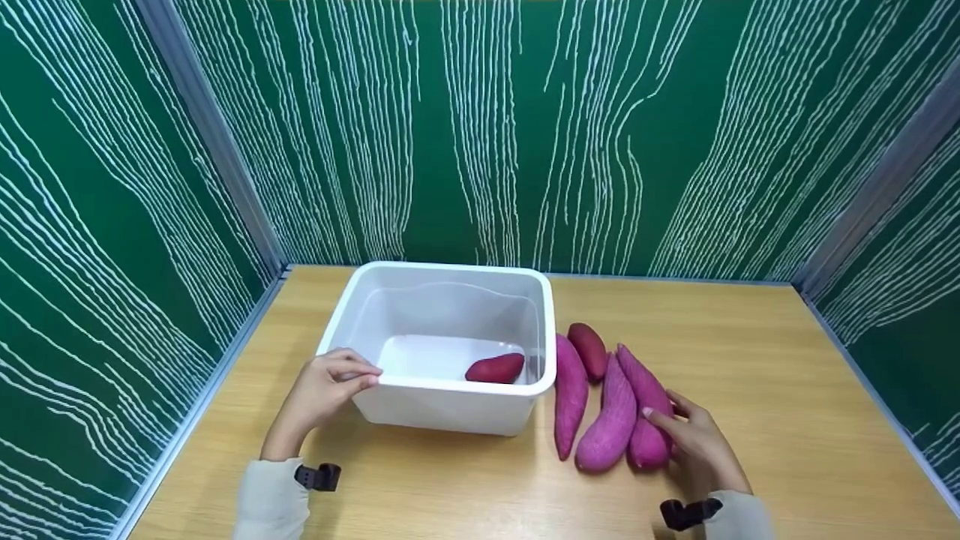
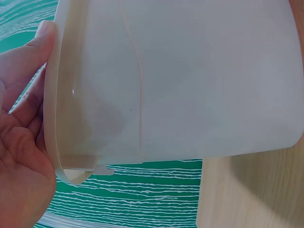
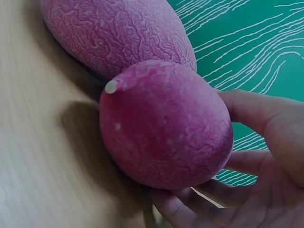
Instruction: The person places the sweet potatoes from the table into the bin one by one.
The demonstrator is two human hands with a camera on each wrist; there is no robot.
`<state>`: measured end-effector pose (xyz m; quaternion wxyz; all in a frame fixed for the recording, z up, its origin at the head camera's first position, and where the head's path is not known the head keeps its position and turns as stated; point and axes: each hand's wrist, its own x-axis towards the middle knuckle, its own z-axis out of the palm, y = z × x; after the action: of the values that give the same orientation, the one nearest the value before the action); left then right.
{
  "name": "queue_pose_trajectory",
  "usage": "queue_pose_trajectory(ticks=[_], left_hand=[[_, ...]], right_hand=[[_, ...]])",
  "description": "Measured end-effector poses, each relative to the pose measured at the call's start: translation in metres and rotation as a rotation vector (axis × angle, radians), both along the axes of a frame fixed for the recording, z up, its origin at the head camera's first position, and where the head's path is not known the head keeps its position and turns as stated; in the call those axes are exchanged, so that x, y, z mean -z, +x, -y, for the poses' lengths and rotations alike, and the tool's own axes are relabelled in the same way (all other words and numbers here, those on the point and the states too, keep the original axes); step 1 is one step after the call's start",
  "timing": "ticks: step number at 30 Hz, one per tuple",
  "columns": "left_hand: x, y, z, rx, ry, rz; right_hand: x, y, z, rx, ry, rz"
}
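My left hand (image 1: 330,382) pinches the near-left rim of a white plastic bin (image 1: 450,409), thumb and fingers at the lip. In the left wrist view that hand (image 2: 23,123) is at the bin's rim. One dark red sweet potato (image 1: 496,368) lies inside the bin. My right hand (image 1: 701,439) grips the rightmost pink-purple sweet potato (image 1: 651,442), thumb on top and fingers round its far side. The right wrist view shows its blunt end (image 3: 166,128) with a small pale nub. Another pink-purple sweet potato (image 1: 606,431) lies against it.
Between the bin and the held one are a slim pink-purple sweet potato (image 1: 570,397), close to the bin's right wall, and a small dark red one (image 1: 589,351). All lie on a wooden table (image 1: 795,390). Green, white-streaked panels (image 1: 480,135) enclose the table's back and sides.
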<state>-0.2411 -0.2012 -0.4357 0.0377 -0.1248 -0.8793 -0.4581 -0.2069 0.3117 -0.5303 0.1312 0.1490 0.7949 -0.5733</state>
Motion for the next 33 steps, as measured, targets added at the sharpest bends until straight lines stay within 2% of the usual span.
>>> queue_pose_trajectory(ticks=[1,11,20,25,33], left_hand=[[-0.0001,0.0004,-0.0001,-0.003,-0.002,0.004],[-0.0006,0.0014,0.0005,-0.008,0.001,0.008],[-0.0007,0.0013,0.0001,-0.003,0.000,-0.009],[-0.0019,0.0018,-0.0003,0.016,0.009,-0.018],[-0.0017,0.0015,-0.0003,0.007,0.003,0.007]], right_hand=[[0.0000,-0.0001,0.0000,0.001,-0.009,-0.002],[0.0033,0.0008,-0.0013,-0.032,0.162,-0.076],[0.0033,0.0004,0.0002,-0.005,0.146,-0.015],[0.0046,0.0018,0.0006,0.011,0.134,-0.009],[0.0065,0.0054,0.0010,0.049,0.085,-0.010]])
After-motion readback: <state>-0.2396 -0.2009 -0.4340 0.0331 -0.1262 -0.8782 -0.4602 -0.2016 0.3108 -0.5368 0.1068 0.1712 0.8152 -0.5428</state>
